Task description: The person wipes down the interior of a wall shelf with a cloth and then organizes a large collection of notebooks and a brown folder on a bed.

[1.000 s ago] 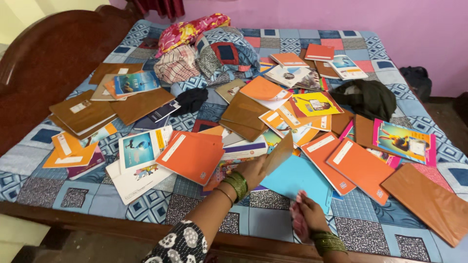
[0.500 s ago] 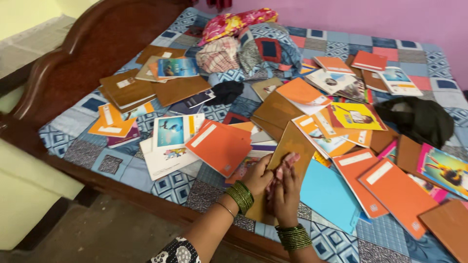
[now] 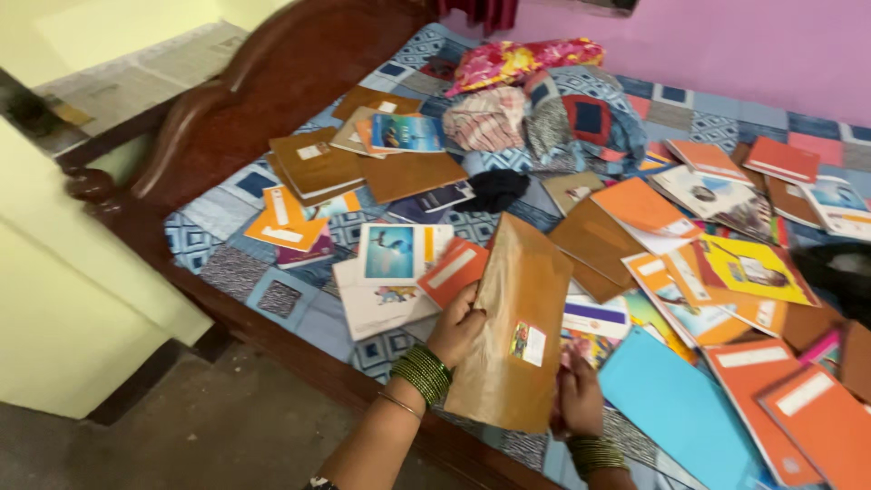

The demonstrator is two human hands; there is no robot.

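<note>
The left hand point(image 3: 458, 328) is closed on the left edge of a brown paper-covered notebook point(image 3: 513, 327), fingers wrapped round it. The right hand point(image 3: 579, 399) grips the same notebook at its lower right corner. The notebook is held tilted above the bed's near edge. At 4 o'clock from it a light blue folder point(image 3: 671, 408) lies on the patterned bedspread point(image 3: 204, 245); at 10 o'clock, an orange notebook point(image 3: 451, 270).

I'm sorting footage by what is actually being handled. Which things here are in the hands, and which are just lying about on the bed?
In hand:
- brown-covered book, held up by both hands
- left hand on its left edge
- right hand at its lower right corner

Lying about:
- blue folder
- orange notebooks
- yellow book
- cloth pile
- black cloth
- wooden bed frame
</note>
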